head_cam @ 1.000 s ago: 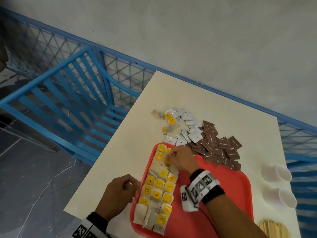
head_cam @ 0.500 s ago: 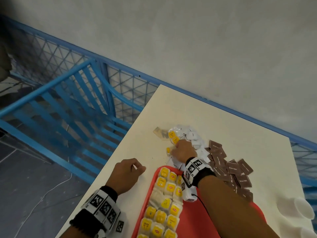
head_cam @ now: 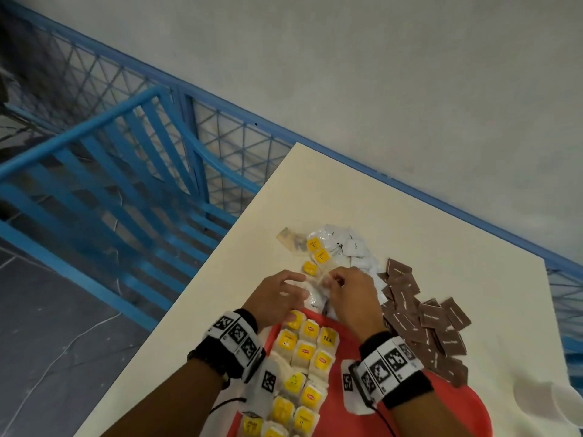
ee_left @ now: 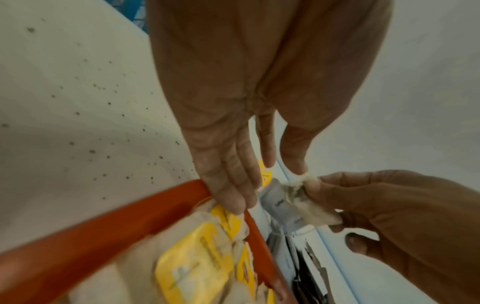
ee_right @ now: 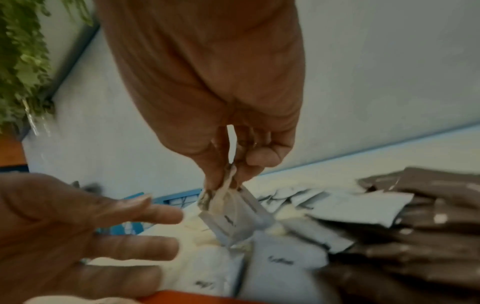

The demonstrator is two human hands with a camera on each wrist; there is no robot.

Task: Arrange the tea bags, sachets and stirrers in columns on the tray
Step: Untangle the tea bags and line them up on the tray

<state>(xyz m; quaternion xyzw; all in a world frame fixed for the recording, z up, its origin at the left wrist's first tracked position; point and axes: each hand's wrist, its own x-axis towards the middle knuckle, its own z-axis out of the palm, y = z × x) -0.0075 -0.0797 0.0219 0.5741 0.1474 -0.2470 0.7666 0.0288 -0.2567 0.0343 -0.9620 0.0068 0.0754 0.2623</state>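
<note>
**Pinching a tea bag at the tray's far edge**

Reaching in from the left, the left hand (head_cam: 277,298) has its fingers straight and spread, holding nothing, fingertips (ee_left: 235,202) over the far rim of the red tray (ee_left: 109,222). Just right of it, almost touching, the right hand (head_cam: 350,294) pinches a tea bag (ee_left: 311,203) between thumb and fingers, and a white sachet (ee_right: 233,218) hangs caught in the same pinch. So the bag sits directly right of the open left fingers, drooping limp from the pinch, and the left hand is the nearer one to take it or peel the sachet away, I'd say.

On the tray's left side, yellow-tagged tea bags (head_cam: 306,351) lie in columns running near to far: soft, crumpled paper pouches with glossy tags. Beyond the far rim, loose tea bags (head_cam: 317,250) and white sachets (head_cam: 355,247) make a slippery-looking heap. Further right, flat brown sachets (head_cam: 422,323) overlap like shingles on the pale table (head_cam: 441,231). Stirrers are not in view.
</note>
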